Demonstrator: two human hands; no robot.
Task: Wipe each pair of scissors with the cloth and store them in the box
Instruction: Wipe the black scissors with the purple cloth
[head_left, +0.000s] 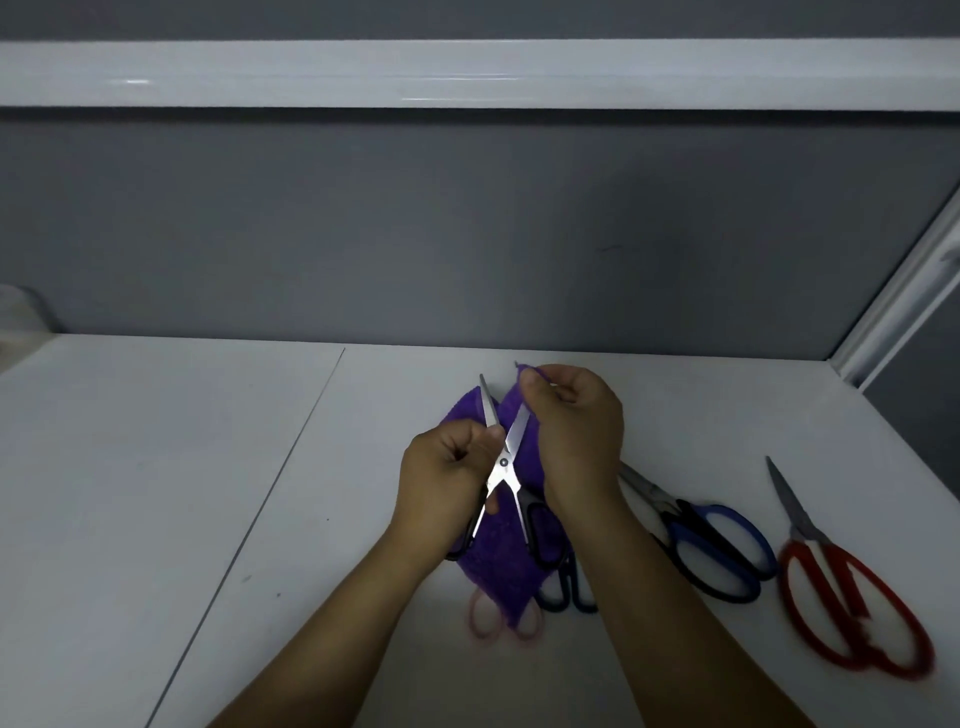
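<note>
**Head view: black-handled scissors (503, 462) held open against the purple cloth (498, 551)**

Our left grip (447, 467) is closed round the scissors near the pivot, blades splayed; our right grip (576, 431) pinches the cloth's top edge. We judge the steel stiff, slick and sharp, best taken by the handles; the cloth is limp. Blurred pink handles (480, 618) peek from under the cloth; no box shows.

We count five scissors: black pair (503, 461), blue pair (675, 525), red pair (852, 592), small dark pair (569, 584), pink pair (472, 616); and one purple cloth (498, 551).
</note>
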